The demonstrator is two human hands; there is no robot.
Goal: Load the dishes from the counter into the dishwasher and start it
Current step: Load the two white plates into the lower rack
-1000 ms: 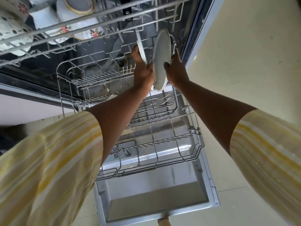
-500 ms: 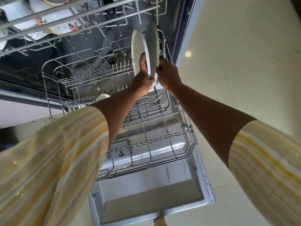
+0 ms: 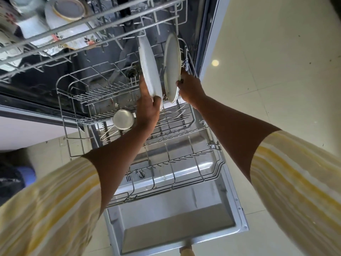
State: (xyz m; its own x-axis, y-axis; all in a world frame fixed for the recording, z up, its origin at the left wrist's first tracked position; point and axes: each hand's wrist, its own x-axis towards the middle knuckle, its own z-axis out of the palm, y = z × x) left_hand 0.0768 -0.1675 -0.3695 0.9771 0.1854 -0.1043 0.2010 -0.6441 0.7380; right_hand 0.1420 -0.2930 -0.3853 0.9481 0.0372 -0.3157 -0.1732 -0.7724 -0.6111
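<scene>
Two white plates stand on edge over the far right part of the pulled-out lower rack (image 3: 210, 174). My left hand (image 3: 148, 106) grips the lower rim of the left plate (image 3: 149, 69). The right plate (image 3: 172, 69) is held at its right rim by my right hand (image 3: 188, 87), close to the rack's right wall. A gap separates the two plates. The dishwasher door (image 3: 175, 228) lies open flat below the rack.
A steel bowl (image 3: 123, 119) and a few pieces of cutlery (image 3: 175, 115) lie in the lower rack. The upper rack (image 3: 77, 32) holds floral cups and bowls at top left. Pale tiled floor (image 3: 276, 71) spreads to the right.
The two plates, close together half a second ago, now stand apart, the left plate tilted away to the left. Both hands have kept their hold.
</scene>
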